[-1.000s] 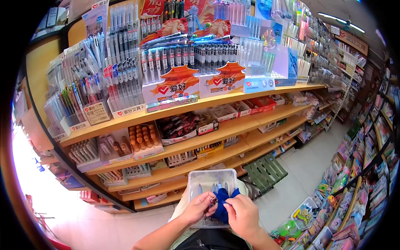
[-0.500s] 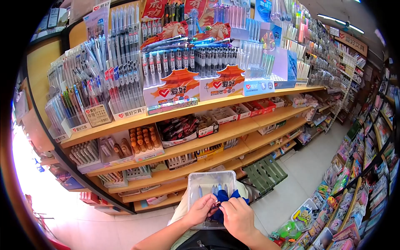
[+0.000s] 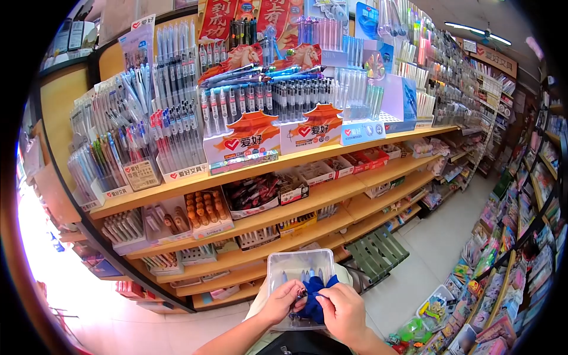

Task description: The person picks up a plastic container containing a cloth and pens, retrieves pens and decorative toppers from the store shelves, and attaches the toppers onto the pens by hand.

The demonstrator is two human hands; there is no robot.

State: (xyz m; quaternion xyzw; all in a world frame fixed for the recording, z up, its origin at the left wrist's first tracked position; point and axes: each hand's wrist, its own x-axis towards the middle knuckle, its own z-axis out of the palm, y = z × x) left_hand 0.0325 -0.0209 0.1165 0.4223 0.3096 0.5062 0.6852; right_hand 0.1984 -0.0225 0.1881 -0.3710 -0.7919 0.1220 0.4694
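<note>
A clear plastic bin rests on my lap, with several pens lying inside it. Over the bin, my left hand pinches a small dark, shiny object, mostly covered by the fingers, so its kind is unclear. My right hand is closed on a dark blue cloth, which bunches up between both hands and hangs into the bin.
Ahead stands a wooden shelf unit packed with pens in display boxes. A green slatted stool is on the floor by its base. Along the right runs another rack of packaged goods.
My right hand has shifted slightly right and down, apart from the left fingers, and more of the blue cloth shows between the hands. The view has tilted a little.
</note>
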